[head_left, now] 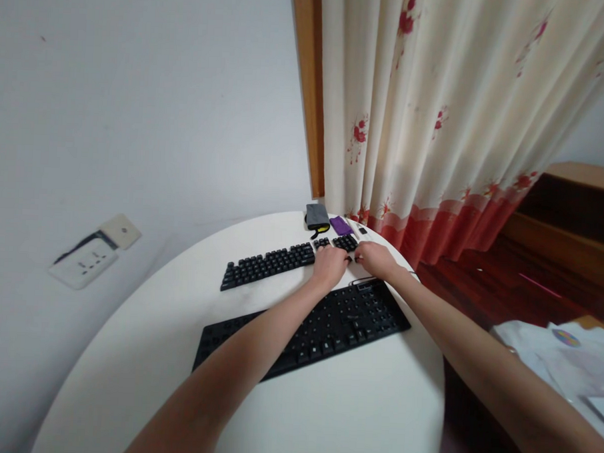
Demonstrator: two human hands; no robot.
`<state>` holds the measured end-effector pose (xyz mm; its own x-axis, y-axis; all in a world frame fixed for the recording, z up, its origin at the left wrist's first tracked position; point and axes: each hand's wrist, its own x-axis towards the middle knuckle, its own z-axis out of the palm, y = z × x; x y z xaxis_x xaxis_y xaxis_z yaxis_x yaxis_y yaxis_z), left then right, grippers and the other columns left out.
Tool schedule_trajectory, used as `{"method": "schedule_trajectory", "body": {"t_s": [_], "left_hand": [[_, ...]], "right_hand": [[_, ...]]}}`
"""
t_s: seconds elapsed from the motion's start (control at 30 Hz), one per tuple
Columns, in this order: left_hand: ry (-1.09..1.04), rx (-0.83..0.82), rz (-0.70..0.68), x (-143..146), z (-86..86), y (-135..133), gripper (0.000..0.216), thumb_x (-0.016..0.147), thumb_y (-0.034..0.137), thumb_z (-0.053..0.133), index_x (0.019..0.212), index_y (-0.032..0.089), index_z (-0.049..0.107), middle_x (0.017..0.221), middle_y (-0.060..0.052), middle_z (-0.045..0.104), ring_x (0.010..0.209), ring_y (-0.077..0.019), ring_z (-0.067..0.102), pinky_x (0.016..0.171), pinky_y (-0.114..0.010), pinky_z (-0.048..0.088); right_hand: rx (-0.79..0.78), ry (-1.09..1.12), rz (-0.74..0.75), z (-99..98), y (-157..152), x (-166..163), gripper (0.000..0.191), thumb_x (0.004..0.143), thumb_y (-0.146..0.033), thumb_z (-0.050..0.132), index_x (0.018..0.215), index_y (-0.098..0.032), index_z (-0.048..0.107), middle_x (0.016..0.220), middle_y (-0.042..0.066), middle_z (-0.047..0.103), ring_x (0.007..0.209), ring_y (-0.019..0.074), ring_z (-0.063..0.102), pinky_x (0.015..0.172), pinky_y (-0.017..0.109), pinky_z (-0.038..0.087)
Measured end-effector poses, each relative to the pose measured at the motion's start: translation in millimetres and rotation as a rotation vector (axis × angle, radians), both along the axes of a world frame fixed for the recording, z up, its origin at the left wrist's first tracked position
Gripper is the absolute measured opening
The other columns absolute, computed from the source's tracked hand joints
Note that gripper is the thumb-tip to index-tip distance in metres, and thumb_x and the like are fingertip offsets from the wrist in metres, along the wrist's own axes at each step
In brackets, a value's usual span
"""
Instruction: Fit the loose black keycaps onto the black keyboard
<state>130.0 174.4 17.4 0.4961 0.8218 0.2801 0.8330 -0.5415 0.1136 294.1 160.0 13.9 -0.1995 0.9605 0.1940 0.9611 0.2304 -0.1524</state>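
Fingers (338,255) of left hand (329,268) and right hand (377,260) curl onto the right end of the far keyboard (267,265). Gripping or just pressing, can't tell. It sits just behind the near keyboard (328,321), with its long axis running off to the left.

On the worktop (354,416) I see two keyboards: the near keyboard (338,321) lies in front of me, the far keyboard (267,264) behind it and more to the left. My left grip (329,264) and right grip (375,258) sit side by side on its right end. Behind them, at the back edge, a pouch (316,216), a small case (341,224) and a remote (359,230) lie in a row, left to right
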Motion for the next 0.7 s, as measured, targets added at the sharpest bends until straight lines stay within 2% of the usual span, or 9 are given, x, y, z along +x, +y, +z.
{"method": "schedule_trajectory", "body": {"t_s": [0.1,0.2,0.37,0.43,0.53,0.7], "left_hand": [[-0.025,-0.009,0.021,-2.0,8.0,-10.3,0.020,0.090,0.027,0.059,0.094,0.020,0.077,0.090,-0.011,0.074,0.098,-0.0268,0.062,0.090,-0.040,0.043],[-0.089,-0.032,-0.017,-4.3,13.2,-35.6,0.021,0.091,0.030,0.057,0.097,0.025,0.077,0.095,-0.006,0.075,0.097,-0.0240,0.064,0.091,-0.037,0.044],[-0.336,-0.256,-0.260,-6.4,4.3,-94.2,0.018,0.088,0.030,0.061,0.092,0.027,0.079,0.092,0.001,0.076,0.084,-0.0183,0.067,0.083,-0.030,0.048],[-0.387,-0.344,-0.314,-5.7,-3.3,-110.8,0.017,0.087,0.029,0.062,0.090,0.026,0.079,0.090,0.001,0.077,0.079,-0.0165,0.067,0.081,-0.028,0.049],[-0.432,-0.376,-0.322,-3.9,-12.4,-122.2,0.016,0.086,0.028,0.064,0.087,0.024,0.079,0.089,0.000,0.076,0.080,-0.0167,0.066,0.080,-0.028,0.049],[-0.463,-0.341,-0.310,-2.8,-16.0,-124.3,0.014,0.085,0.027,0.066,0.083,0.025,0.079,0.087,0.000,0.076,0.081,-0.0171,0.063,0.081,-0.029,0.046]], "right_hand": [[0.012,0.053,-0.015,-0.4,-2.6,2.6,0.012,0.082,-0.020,0.065,0.089,-0.021,0.076,0.097,0.008,0.073,0.098,0.0221,0.064,0.082,0.027,0.044],[0.073,0.135,-0.072,-2.1,-12.1,10.0,0.015,0.084,-0.024,0.063,0.094,-0.021,0.074,0.099,0.006,0.073,0.095,0.0208,0.064,0.081,0.027,0.044],[0.202,0.309,-0.205,-17.2,-50.5,24.7,0.025,0.089,-0.029,0.054,0.103,-0.017,0.070,0.101,0.008,0.072,0.085,0.0193,0.063,0.078,0.030,0.047],[0.296,0.507,-0.227,-26.7,-71.3,28.0,0.023,0.086,-0.030,0.056,0.098,-0.016,0.071,0.094,0.007,0.072,0.077,0.0186,0.062,0.077,0.031,0.047],[0.371,0.693,-0.237,-39.0,-101.7,29.8,0.025,0.083,-0.034,0.059,0.095,-0.016,0.071,0.088,0.007,0.072,0.071,0.0183,0.061,0.073,0.032,0.048],[0.389,0.835,-0.296,-47.2,-135.5,28.9,0.030,0.083,-0.041,0.060,0.091,-0.015,0.072,0.082,0.008,0.070,0.063,0.0171,0.056,0.063,0.031,0.046]]}}
